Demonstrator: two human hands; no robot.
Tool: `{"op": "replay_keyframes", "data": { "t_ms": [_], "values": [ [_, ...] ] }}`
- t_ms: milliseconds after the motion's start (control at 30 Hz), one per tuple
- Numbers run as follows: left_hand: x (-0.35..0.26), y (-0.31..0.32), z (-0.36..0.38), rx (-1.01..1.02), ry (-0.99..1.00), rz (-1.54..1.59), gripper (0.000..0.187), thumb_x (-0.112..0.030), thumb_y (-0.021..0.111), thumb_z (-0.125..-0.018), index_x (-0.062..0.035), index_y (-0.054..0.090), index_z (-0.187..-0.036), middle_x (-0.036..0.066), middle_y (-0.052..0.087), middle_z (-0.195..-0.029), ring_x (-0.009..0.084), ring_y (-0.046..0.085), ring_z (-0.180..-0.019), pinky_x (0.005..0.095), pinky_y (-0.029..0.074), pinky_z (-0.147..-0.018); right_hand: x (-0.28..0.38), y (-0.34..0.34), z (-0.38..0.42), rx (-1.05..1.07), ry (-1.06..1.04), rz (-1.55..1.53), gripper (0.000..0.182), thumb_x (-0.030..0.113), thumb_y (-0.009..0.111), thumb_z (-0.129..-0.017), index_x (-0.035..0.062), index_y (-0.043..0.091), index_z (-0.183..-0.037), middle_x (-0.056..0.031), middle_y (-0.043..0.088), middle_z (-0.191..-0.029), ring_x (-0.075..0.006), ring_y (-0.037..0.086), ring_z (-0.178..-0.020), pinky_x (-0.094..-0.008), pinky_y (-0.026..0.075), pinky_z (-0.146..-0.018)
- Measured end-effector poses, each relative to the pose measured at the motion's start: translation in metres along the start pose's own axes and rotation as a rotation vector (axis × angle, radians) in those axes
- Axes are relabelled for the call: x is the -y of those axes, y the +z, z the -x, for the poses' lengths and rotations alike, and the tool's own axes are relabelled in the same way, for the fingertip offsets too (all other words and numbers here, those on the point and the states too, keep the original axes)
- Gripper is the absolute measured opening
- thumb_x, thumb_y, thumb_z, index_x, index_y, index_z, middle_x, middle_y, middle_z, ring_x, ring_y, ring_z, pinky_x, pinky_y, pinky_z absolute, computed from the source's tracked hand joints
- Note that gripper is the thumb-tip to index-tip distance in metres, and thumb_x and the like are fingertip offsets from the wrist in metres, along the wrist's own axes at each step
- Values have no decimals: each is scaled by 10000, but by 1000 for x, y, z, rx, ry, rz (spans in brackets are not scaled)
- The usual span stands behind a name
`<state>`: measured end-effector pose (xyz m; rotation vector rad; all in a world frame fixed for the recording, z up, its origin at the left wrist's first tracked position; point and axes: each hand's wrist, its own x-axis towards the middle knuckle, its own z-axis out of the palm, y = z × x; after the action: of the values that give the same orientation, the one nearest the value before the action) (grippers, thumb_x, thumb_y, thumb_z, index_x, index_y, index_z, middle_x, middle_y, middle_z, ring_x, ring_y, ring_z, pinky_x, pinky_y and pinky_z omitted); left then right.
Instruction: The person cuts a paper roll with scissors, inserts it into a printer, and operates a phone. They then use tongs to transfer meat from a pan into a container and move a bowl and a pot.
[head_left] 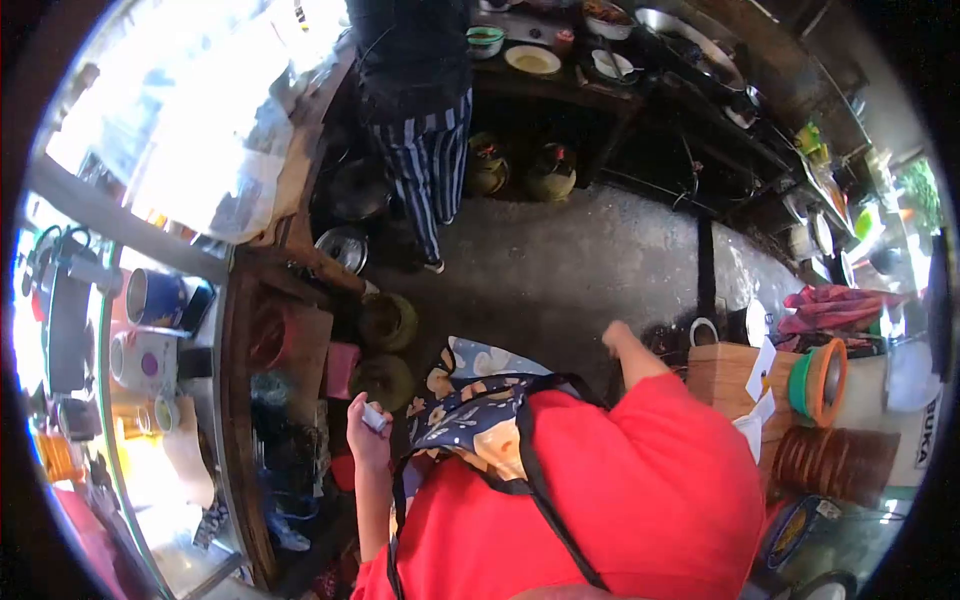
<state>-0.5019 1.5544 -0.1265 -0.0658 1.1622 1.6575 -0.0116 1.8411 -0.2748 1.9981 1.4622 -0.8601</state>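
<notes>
My left hand [366,434] is closed around a small whitish object [375,418], low on the left side of my body. It is near a pink container [341,369] and the dark shelving. My right hand [617,338] hangs over the floor in front of me, to the left of a wooden box [722,388]. Its fingers are too small and turned away to make out. Between my hands is a patterned apron [480,420] with black straps, worn over a red shirt.
Another person in striped trousers [420,170] stands ahead at the left counter. Gas cylinders [552,175] are under the far counter, which bears a plate [532,60] and pans [690,45]. Large pots [387,320] stand by the left shelving. A red cloth [830,307] lies at right.
</notes>
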Motion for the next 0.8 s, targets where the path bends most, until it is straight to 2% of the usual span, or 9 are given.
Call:
{"op": "replay_keyframes", "data": {
  "t_ms": [100,200,267,333,400,467,533,667,800],
  "values": [
    [-3,63,-28,55,-84,-56,401,-110,475,-814,-82,439,-1212,70,548,-873,211,583,-741,293,448,-569,-24,22,-13,169,-64,193,156,105,553,-775,34,691,-757,-124,669,-656,-225,656,-536,-361,540,-518],
    [8,111,-65,209,-76,-214,432,-65,515,-836,-82,391,-1249,85,556,-889,227,597,-777,308,457,-574,0,4,-56,252,-150,79,115,113,590,-755,51,687,-746,-110,652,-619,-221,635,-506,-358,523,-483],
    [26,135,-97,256,-141,-201,434,-75,535,-861,-87,375,-1264,95,562,-909,231,601,-789,312,456,-568,23,-35,-107,111,-223,-134,116,137,591,-757,72,687,-756,-92,630,-584,-207,601,-459,-364,500,-448],
    [45,160,-131,279,-242,-113,457,-77,576,-866,-133,375,-1272,105,569,-911,289,610,-844,422,517,-717,65,-95,-168,-212,-357,-193,142,191,588,-754,86,684,-754,-111,653,-639,-239,640,-542,-392,512,-502],
    [70,195,-168,307,-276,-72,482,-71,606,-858,-149,375,-1274,123,574,-918,335,605,-882,528,497,-829,117,-188,-220,-344,-480,-180,263,264,528,-787,86,692,-888,-140,656,-998,-328,612,-957,-426,498,-836],
    [98,228,-210,331,-272,-22,496,-52,622,-845,-125,377,-1271,150,581,-919,360,603,-881,576,465,-876,172,-283,-294,-604,-575,-91,243,213,499,-822,83,672,-934,-176,648,-972,-352,599,-963,-454,489,-824],
    [117,255,-247,350,-304,-45,493,-2,608,-834,-99,387,-1263,163,588,-908,351,609,-849,585,452,-882,217,-375,-337,-767,-519,-422,277,170,515,-842,33,594,-1069,-233,549,-1118,-398,569,-985,-454,482,-842],
    [142,375,-265,190,-249,37,471,58,593,-803,-51,427,-1230,153,588,-898,317,613,-815,539,473,-845,281,-524,-407,-995,-383,-332,341,254,591,-838,120,552,-1149,-138,544,-1100,-335,561,-1016,-445,514,-817],
    [138,415,-271,180,-195,-204,479,-4,670,-801,-40,449,-1225,120,604,-932,306,612,-874,505,478,-843,318,-587,-449,-873,-335,-205,352,293,606,-848,117,527,-1143,-101,549,-1095,-305,578,-1009,-437,534,-781]
  ]
}}
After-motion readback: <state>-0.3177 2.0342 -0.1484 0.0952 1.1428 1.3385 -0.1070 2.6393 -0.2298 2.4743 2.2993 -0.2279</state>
